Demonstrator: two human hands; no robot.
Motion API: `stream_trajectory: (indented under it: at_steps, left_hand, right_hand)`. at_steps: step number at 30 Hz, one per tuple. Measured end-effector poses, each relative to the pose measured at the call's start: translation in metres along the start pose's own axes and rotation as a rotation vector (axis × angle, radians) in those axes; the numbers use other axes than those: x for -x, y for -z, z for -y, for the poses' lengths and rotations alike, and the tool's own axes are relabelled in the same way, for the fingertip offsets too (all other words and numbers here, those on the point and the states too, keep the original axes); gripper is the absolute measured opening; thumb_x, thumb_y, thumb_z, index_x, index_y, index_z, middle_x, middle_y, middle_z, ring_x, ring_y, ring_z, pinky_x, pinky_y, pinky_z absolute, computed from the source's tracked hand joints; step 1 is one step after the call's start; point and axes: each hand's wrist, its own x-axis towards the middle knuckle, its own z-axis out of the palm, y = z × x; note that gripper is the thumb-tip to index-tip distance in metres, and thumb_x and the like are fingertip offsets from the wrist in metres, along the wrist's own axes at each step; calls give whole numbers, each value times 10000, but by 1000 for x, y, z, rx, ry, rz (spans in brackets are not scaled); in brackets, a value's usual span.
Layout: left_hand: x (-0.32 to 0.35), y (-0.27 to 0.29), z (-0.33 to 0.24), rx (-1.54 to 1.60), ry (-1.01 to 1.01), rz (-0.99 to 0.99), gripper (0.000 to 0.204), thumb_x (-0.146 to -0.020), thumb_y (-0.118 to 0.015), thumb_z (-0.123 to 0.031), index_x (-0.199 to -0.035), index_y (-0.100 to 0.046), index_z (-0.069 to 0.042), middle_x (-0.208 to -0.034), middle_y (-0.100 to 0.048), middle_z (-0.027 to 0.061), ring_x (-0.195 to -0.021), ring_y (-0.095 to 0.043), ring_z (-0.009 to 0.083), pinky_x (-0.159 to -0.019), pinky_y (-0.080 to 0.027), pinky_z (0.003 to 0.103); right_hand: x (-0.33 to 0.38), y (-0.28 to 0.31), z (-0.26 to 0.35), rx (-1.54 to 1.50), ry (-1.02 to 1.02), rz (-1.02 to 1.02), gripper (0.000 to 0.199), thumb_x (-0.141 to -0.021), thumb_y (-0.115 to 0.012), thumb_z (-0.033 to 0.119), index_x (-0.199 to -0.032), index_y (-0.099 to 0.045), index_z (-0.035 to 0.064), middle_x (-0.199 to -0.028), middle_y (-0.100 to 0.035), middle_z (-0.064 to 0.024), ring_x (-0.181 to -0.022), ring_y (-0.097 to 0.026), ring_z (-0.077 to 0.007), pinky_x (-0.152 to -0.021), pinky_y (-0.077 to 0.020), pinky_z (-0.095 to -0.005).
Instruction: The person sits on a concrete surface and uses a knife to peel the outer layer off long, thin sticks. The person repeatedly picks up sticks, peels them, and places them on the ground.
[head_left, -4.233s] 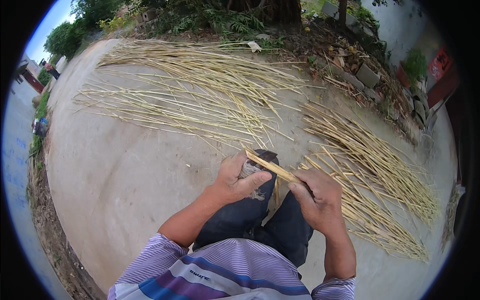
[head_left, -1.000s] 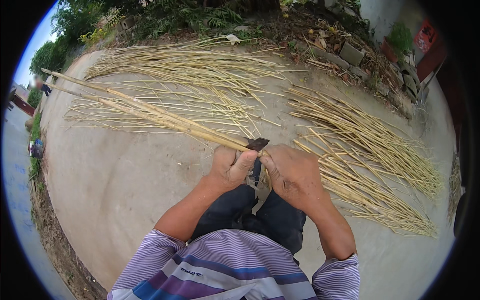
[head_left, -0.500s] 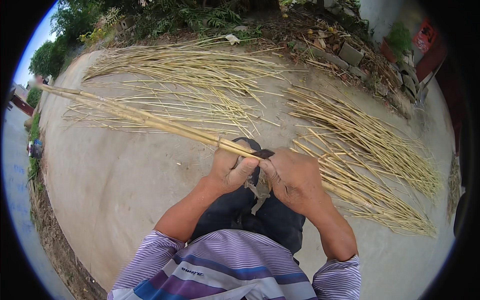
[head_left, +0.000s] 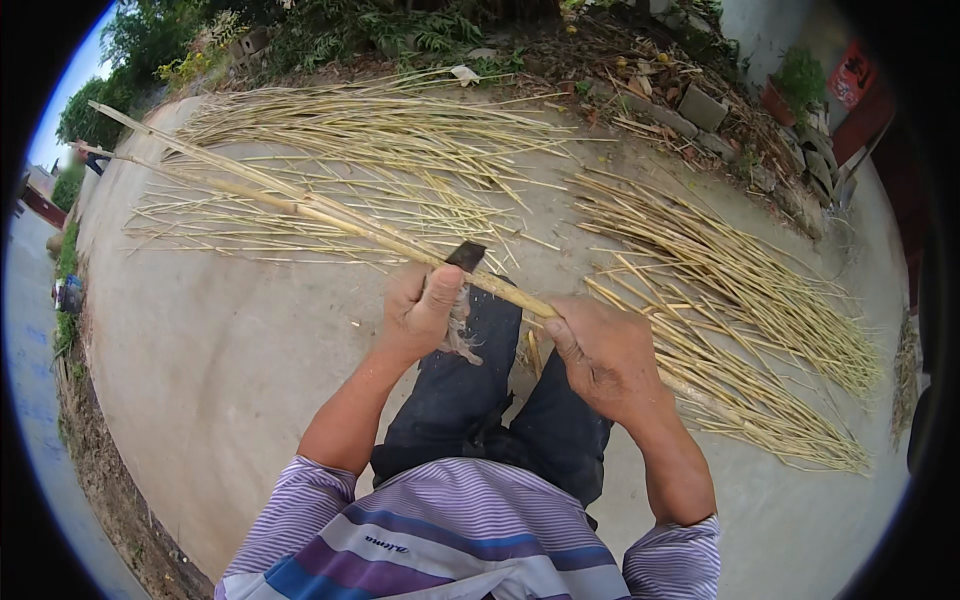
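Note:
A long pale-yellow stalk (head_left: pixel 372 232) slants across in front of me, its far left end parted into two lengths. My right hand (head_left: pixel 603 355) is closed around the stalk's near end, thumb on top. Against the stalk, farther left, my left hand (head_left: pixel 420 312) is closed on a knife whose dark, short blade (head_left: pixel 466 256) sticks up across the stalk. A greyish rag (head_left: pixel 459 335) hangs below the left fingers; the knife's handle is hidden in the grip. The split appears to run from the blade toward the far end.
Loose stalks (head_left: pixel 330 125) lie spread on the concrete ground at the back left. Another heap of stalks (head_left: pixel 720 290) is at my right. Bricks (head_left: pixel 703 108) and plants edge the ground behind. A distant person (head_left: pixel 92 158) is at the far left.
My left hand and the blade have moved left along the stalk, away from my right hand. The stalk's two far lengths are now spread apart, and its near end has shifted slightly right.

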Motion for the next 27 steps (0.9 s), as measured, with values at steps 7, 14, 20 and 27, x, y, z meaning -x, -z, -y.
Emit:
stream_trajectory:
  at_steps: [7, 14, 20, 27]
  left_hand:
    - [6, -26, -4, -102, -225, 32, 491, -957, -600, -431, -694, -541, -20, -574, -517, 24, -532, -503, 136, -497, -401, 300]
    - [11, -2, 6, 31, 81, -10, 469, -954, -605, -423, -737, -559, -10, -593, -535, 56, -558, -542, 151, -514, -410, 321]
    - [22, -36, 12, -89, -79, 103, 414, -959, -587, -411, -816, -581, -22, -672, -548, 109, -590, -519, 262, -560, -415, 358]
    - [6, 7, 8, 236, 143, -185, 471, -1017, -463, -456, -827, -578, -41, -613, -569, 65, -509, -551, 146, -494, -441, 282]
  right_hand:
    - [-5, -12, 7, 2, 27, 52, 129, -881, -652, 148, -956, -606, 54, -772, -622, -121, -665, -619, -329, -560, -481, -408]
    - [1, -7, 9, 15, -37, 65, 131, -897, -632, 158, -937, -577, 45, -753, -601, -137, -671, -619, -341, -563, -477, -421]
    - [1, -14, 15, -19, -39, 75, 153, -904, -627, 170, -918, -560, 32, -763, -596, -146, -675, -616, -347, -568, -473, -428]
    - [7, 3, 4, -118, -125, 44, 159, -906, -643, 198, -903, -624, 40, -773, -620, -143, -682, -620, -337, -582, -485, -402]
